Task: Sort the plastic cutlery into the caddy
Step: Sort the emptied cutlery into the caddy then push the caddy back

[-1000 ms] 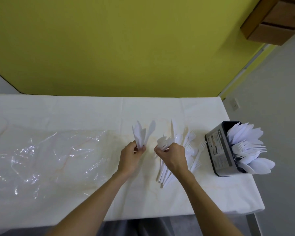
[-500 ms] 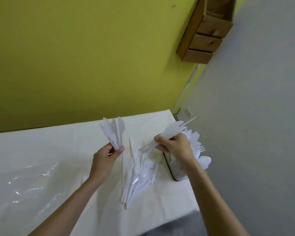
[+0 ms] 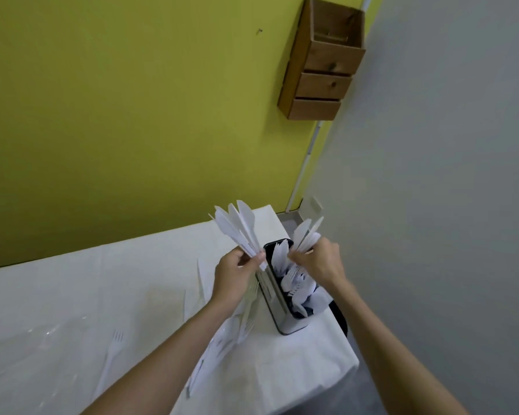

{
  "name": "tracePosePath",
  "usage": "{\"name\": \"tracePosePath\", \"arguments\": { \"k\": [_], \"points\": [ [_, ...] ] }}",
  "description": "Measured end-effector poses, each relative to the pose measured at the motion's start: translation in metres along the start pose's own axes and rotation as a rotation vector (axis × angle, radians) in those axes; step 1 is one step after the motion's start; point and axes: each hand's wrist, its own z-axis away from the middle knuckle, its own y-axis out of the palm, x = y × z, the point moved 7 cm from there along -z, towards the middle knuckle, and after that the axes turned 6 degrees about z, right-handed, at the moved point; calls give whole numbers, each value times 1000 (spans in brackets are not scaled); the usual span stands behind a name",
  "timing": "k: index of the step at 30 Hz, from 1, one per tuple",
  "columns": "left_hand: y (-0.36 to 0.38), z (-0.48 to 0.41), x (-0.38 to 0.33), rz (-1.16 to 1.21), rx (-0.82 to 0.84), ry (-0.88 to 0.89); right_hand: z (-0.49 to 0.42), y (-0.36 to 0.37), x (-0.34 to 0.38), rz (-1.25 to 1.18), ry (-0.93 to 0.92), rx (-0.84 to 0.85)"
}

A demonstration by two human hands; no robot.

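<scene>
A grey and black caddy (image 3: pixel 277 304) stands near the table's right edge, holding white plastic forks and spoons (image 3: pixel 297 287). My left hand (image 3: pixel 234 274) is shut on a fan of white plastic knives (image 3: pixel 237 227), just left of the caddy's far end. My right hand (image 3: pixel 321 262) is shut on a few white knives (image 3: pixel 306 235), held over the caddy's far compartment. Loose white cutlery (image 3: pixel 222 336) lies on the white tablecloth (image 3: pixel 102 289) under my left forearm, partly hidden by it.
A single fork (image 3: pixel 111 354) lies apart to the left. Crinkled clear plastic film (image 3: pixel 12 363) covers the table's left part. The table's right edge drops off just past the caddy. A wooden drawer box (image 3: pixel 324 61) hangs on the yellow wall above.
Both hands have moved right with their knives, from above the loose pile to the caddy. My view has swung right and closer to the caddy.
</scene>
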Motion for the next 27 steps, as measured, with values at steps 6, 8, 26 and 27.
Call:
{"name": "tracePosePath", "arguments": {
  "k": [6,8,26,27],
  "points": [
    [41,-4,14,-137,22,-1,-11,4,-2,11,-57,131],
    [48,-2,19,-193,26,18,-14,-2,-4,-12,-99,168],
    [70,-8,1,-631,118,290,5,-11,3,-417,-413,-11],
    [72,-8,0,-654,141,305,6,-5,9,-392,-435,19]
  ]
}}
